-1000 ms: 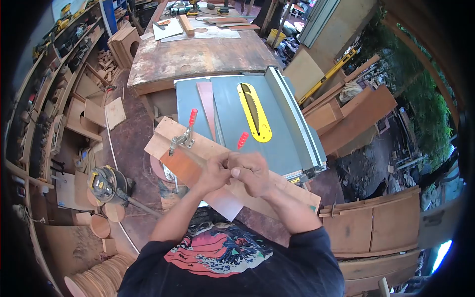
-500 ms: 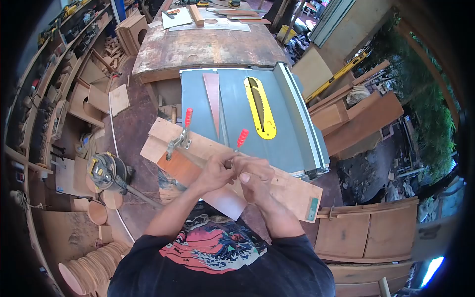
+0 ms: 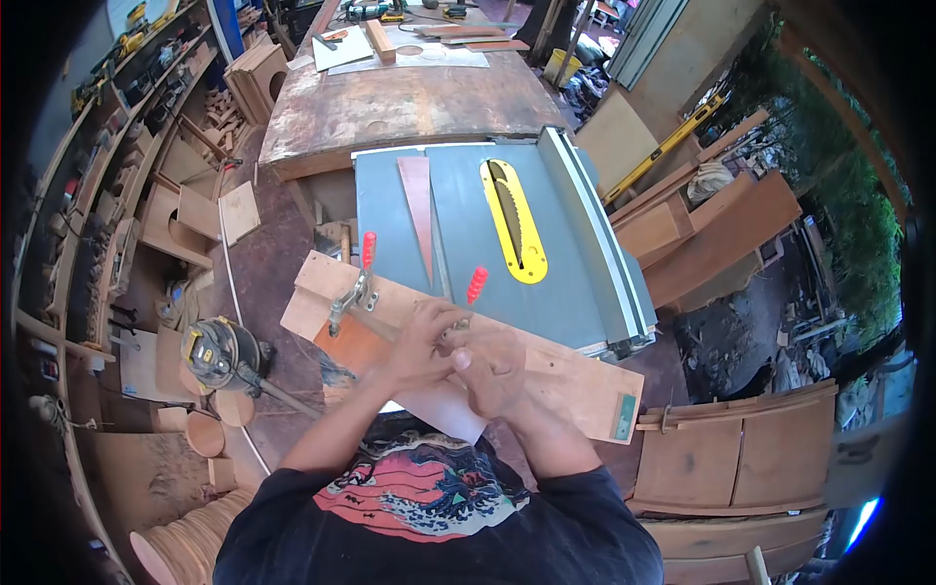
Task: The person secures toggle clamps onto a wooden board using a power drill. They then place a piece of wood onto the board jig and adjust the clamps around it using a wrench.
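A wooden jig board [image 3: 575,380] lies slantwise across the near end of the table saw [image 3: 390,234]. Two toggle clamps with red handles are mounted on it; the left toggle clamp [image 3: 359,292] stands over a reddish-brown wood piece [image 3: 343,341]. My left hand [image 3: 421,346] and my right hand [image 3: 495,370] meet at the right toggle clamp [image 3: 476,287]. Their fingers are bent in around its metal part, which they mostly hide. Below my hands, a pale, shiny corner of a flat piece [image 3: 450,414] sticks out toward my shirt.
A yellow insert [image 3: 531,255] surrounds the raised saw blade, beside the rip fence [image 3: 600,244]. One tapered wood strip [image 3: 416,210] lies on the saw top. Behind is a worn workbench [image 3: 409,107]; a shop vacuum [image 3: 219,356] stands at left.
My right hand has shifted a little left and lower, its fingers curling in closer to my left hand. The view has tilted slightly; both clamps keep their places on the board.
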Demonstrator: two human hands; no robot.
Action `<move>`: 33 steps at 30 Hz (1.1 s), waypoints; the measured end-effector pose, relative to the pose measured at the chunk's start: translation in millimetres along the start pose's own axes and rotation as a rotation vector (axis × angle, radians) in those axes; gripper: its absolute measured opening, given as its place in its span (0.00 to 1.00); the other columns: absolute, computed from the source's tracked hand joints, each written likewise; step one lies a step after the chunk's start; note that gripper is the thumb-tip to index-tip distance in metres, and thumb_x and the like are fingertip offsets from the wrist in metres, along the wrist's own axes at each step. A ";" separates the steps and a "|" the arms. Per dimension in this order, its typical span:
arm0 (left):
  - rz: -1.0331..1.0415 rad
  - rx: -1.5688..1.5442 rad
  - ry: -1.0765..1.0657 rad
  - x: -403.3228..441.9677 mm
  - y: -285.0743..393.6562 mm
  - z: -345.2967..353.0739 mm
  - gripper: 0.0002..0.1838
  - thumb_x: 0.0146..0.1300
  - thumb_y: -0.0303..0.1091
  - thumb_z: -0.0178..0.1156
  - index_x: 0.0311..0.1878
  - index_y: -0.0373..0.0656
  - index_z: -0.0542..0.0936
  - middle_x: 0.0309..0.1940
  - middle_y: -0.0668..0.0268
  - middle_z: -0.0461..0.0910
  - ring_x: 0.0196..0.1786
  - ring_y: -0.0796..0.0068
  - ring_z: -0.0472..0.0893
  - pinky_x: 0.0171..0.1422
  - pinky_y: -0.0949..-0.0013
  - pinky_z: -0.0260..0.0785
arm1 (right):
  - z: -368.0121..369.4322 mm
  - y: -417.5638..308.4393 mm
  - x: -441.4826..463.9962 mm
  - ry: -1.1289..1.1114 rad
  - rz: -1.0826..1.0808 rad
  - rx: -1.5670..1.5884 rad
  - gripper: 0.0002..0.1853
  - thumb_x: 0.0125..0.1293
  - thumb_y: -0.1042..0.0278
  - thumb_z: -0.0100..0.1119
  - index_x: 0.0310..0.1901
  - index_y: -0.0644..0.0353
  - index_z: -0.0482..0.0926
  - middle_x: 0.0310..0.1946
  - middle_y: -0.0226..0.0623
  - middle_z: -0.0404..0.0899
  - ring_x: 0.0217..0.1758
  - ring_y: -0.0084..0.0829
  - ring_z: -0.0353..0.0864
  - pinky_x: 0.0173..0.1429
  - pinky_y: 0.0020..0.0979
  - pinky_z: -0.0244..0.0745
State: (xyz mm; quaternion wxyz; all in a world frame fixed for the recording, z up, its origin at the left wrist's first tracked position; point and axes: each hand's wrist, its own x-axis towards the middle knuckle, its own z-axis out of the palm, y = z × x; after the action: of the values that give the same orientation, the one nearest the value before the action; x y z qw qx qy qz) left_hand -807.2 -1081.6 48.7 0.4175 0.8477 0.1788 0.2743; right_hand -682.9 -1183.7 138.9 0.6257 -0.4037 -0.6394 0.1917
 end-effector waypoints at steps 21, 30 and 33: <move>-0.289 -0.473 -0.033 62.8 -48.5 4.5 0.23 0.69 0.44 0.64 0.60 0.39 0.80 0.43 0.63 0.85 0.44 0.71 0.80 0.52 0.62 0.69 | 1.7 15.7 -3.9 0.013 -0.087 0.332 0.19 0.60 0.75 0.62 0.16 0.57 0.64 0.17 0.31 0.59 0.15 0.32 0.60 0.21 0.36 0.49; -0.510 -0.876 -0.283 74.7 -39.9 38.5 0.18 0.81 0.46 0.58 0.39 0.41 0.77 0.22 0.78 0.67 0.27 0.87 0.66 0.30 0.74 0.62 | -5.4 16.9 4.6 -0.052 -0.054 0.392 0.20 0.61 0.73 0.64 0.15 0.58 0.64 0.16 0.32 0.61 0.16 0.33 0.66 0.22 0.34 0.49; -0.484 -0.859 -0.291 73.9 -41.5 38.2 0.21 0.81 0.49 0.57 0.37 0.41 0.75 0.22 0.79 0.64 0.28 0.87 0.62 0.32 0.72 0.59 | -5.0 16.9 3.5 -0.045 -0.051 0.429 0.21 0.61 0.72 0.64 0.15 0.58 0.64 0.16 0.33 0.61 0.16 0.34 0.66 0.22 0.35 0.49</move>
State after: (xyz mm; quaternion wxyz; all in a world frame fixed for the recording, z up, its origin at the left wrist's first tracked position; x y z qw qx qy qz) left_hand -728.7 -1041.2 19.4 0.8001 0.5635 0.1809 0.0976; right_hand -673.1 -1172.3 129.3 0.6875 -0.2405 -0.6078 0.3164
